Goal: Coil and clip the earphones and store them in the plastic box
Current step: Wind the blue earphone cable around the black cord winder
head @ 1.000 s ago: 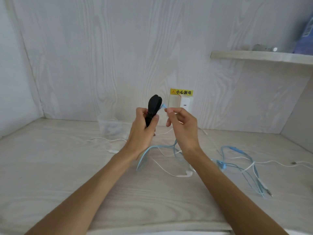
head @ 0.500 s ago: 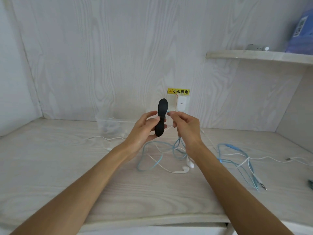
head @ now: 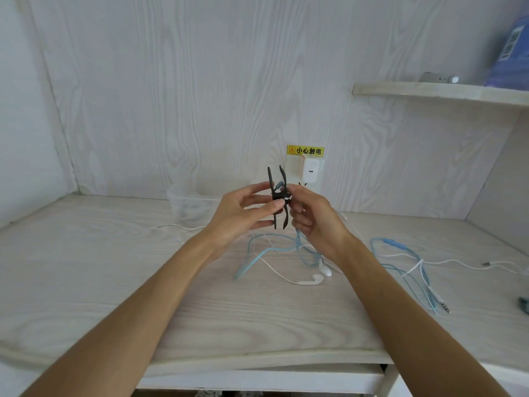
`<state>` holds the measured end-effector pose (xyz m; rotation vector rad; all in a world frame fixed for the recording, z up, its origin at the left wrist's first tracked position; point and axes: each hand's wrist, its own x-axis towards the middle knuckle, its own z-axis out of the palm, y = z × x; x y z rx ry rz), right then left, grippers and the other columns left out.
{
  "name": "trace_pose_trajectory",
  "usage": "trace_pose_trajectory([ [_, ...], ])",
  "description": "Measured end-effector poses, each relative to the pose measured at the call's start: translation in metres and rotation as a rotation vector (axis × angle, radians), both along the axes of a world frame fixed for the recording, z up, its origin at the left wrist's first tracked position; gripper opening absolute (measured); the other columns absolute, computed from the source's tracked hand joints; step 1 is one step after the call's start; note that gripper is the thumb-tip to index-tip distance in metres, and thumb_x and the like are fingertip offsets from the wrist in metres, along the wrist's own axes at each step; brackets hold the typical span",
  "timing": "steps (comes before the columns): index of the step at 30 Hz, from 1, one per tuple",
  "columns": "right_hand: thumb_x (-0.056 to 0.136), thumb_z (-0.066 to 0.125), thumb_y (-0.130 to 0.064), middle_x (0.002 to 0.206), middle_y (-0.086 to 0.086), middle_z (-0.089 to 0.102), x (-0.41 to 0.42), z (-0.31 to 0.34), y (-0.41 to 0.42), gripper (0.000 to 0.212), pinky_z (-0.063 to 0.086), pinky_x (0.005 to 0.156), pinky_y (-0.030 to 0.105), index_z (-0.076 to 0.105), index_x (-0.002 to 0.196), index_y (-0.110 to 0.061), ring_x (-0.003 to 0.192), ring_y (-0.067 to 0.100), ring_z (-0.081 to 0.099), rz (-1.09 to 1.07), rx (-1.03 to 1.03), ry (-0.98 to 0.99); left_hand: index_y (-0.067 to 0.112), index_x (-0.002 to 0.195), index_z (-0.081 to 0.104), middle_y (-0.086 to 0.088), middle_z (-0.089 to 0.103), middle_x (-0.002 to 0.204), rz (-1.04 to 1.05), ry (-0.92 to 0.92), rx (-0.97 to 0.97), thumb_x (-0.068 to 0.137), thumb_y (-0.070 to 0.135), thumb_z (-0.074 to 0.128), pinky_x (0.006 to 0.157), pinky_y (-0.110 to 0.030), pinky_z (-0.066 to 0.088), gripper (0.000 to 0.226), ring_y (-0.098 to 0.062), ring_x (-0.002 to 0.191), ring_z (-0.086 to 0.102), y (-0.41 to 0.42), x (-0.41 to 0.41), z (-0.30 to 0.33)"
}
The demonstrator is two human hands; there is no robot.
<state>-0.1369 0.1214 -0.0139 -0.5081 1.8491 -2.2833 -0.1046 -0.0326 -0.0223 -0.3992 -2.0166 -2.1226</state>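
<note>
Now the black clip (head: 277, 196) has turned edge-on since half a second ago, both its halves showing upright with a gap between. My left hand (head: 243, 213) pinches it at the middle, thumb in front. My right hand (head: 310, 217) pinches the blue earphone cable (head: 257, 257) at the clip's three o'clock side; the cable trails down onto the desk (head: 86, 267). At ten o'clock sits the clear plastic box (head: 186, 204).

Bright, even, diffuse light, no single source in view, only faint soft shadows under the forearms on the pale desk (head: 86, 282), no glare, wide-angle bending toward the frame edges, slight softness overall, blue package (head: 512, 47) at the upper right blurred
</note>
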Motion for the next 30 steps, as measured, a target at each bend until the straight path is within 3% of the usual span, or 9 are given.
trace_pose_trajectory([
  [4, 0.093, 0.054, -0.024, 0.054, -0.006, 0.029, -0.005, -0.002, 0.005, 0.031, 0.018, 0.040, 0.019, 0.054, 0.063, -0.019, 0.042, 0.006, 0.020, 0.031, -0.075, -0.126, 0.023, 0.120, 0.062, -0.002, 0.075, 0.100, -0.109, -0.049, -0.014, 0.084, 0.020, 0.068, 0.072, -0.023, 0.056, 0.037, -0.016, 0.090, 0.072, -0.001, 0.003, -0.001],
  [8, 0.092, 0.053, -0.024, 0.054, -0.006, 0.031, -0.006, -0.004, 0.006, 0.016, 0.017, 0.043, 0.020, 0.053, 0.077, -0.018, 0.044, 0.006, 0.019, 0.058, 0.020, -0.133, 0.027, 0.115, 0.063, -0.001, 0.074, 0.100, -0.117, -0.033, -0.009, 0.084, 0.020, 0.068, 0.071, -0.023, 0.055, 0.031, -0.016, 0.091, 0.072, 0.001, 0.004, -0.002],
  [13, 0.091, 0.053, -0.026, 0.058, -0.001, 0.042, 0.001, 0.000, 0.002, 0.021, 0.017, 0.045, 0.022, 0.065, 0.076, -0.017, 0.045, 0.008, 0.023, -0.052, 0.212, 0.088, 0.019, 0.116, 0.063, -0.004, 0.069, 0.107, -0.041, -0.010, -0.013, 0.085, 0.019, 0.068, 0.073, -0.029, 0.058, 0.031, -0.016, 0.093, 0.071, -0.003, 0.002, -0.002],
  [17, 0.093, 0.049, -0.026, 0.058, -0.001, 0.049, 0.004, 0.000, 0.001, 0.031, 0.021, 0.048, 0.023, 0.056, 0.067, -0.011, 0.046, 0.010, 0.028, -0.104, 0.335, 0.232, 0.014, 0.111, 0.063, -0.004, 0.065, 0.111, 0.026, -0.008, -0.039, 0.083, 0.019, 0.071, 0.071, -0.027, 0.058, 0.029, -0.013, 0.091, 0.071, -0.005, 0.000, 0.000],
  [22, 0.095, 0.034, -0.027, 0.054, -0.006, 0.042, 0.005, -0.004, 0.002, 0.032, 0.021, 0.051, 0.025, 0.052, 0.077, -0.008, 0.047, 0.008, 0.026, -0.040, 0.492, 0.222, 0.019, 0.102, 0.069, 0.000, 0.070, 0.103, 0.004, -0.054, -0.052, 0.083, 0.024, 0.071, 0.067, -0.022, 0.054, 0.020, -0.012, 0.090, 0.071, -0.002, 0.003, 0.003],
  [27, 0.096, 0.033, -0.023, 0.074, 0.002, 0.047, 0.002, -0.001, -0.002, 0.033, 0.021, 0.044, 0.021, 0.055, 0.116, -0.008, 0.046, 0.009, 0.027, 0.176, 0.242, -0.056, 0.021, 0.102, 0.072, 0.005, 0.074, 0.097, 0.149, -0.075, 0.018, 0.080, 0.031, 0.073, 0.074, -0.021, 0.053, 0.024, -0.004, 0.096, 0.068, -0.006, -0.002, 0.007],
  [30, 0.098, 0.036, -0.012, 0.072, 0.000, 0.048, 0.004, 0.000, 0.000, 0.031, 0.023, 0.038, 0.017, 0.049, 0.126, -0.006, 0.042, 0.005, 0.029, 0.294, 0.268, -0.069, 0.021, 0.097, 0.073, 0.006, 0.075, 0.091, 0.254, -0.054, 0.171, 0.079, 0.027, 0.075, 0.076, -0.022, 0.056, 0.019, -0.003, 0.091, 0.069, -0.008, -0.002, 0.009],
])
